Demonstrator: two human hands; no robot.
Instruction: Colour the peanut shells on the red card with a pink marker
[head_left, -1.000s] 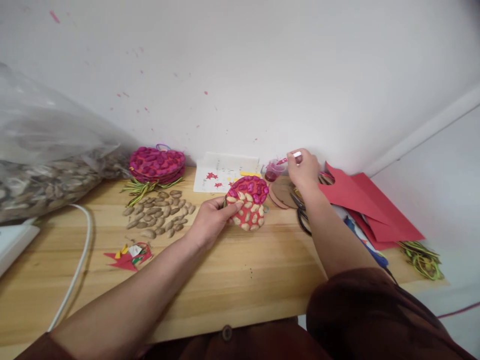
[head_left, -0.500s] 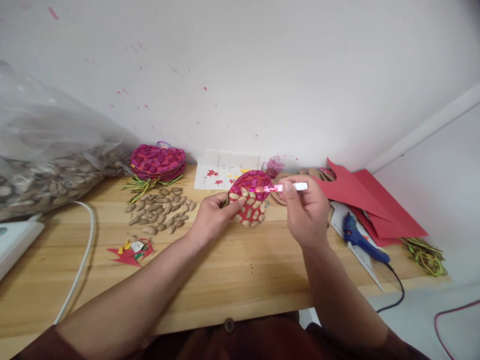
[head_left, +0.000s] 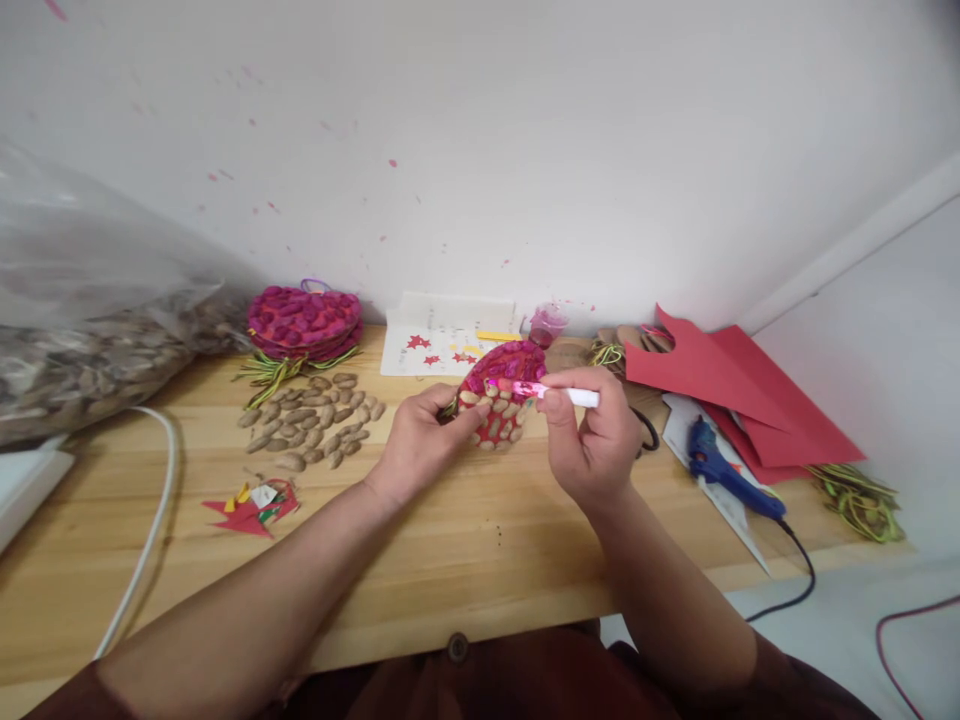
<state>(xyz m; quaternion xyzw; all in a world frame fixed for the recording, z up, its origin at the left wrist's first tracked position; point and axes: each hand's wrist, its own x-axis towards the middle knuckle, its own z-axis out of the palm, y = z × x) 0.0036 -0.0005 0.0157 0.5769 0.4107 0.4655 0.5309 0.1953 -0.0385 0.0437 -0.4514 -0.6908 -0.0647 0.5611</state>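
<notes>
My left hand (head_left: 420, 435) grips the left edge of a round red disc (head_left: 491, 428) covered in peanuts, thumb on its face. The peanuts along its upper part are magenta, while the lower ones are bare tan. In my right hand (head_left: 596, 430) is a white paintbrush (head_left: 579, 397), pinched between thumb and fingers. Its pink-stained tip points left and lies over the disc's peanuts; whether it touches one I cannot tell. A clear cup of pink paint (head_left: 547, 325) stands behind the disc. Loose peanuts (head_left: 311, 420) lie to the left.
Finished magenta peanut discs (head_left: 304, 320) are stacked at back left beside a plastic bag of peanuts (head_left: 112, 350). A blue glue gun (head_left: 731, 475) and red sheets (head_left: 750, 400) lie right. Paper scraps (head_left: 251, 507), a white cable (head_left: 161, 520) and yellow-green strings (head_left: 859, 500) are also there.
My right hand with the paintbrush has moved a little left and down, bringing the brush farther across the disc. The view has shifted slightly. My left hand keeps its hold.
</notes>
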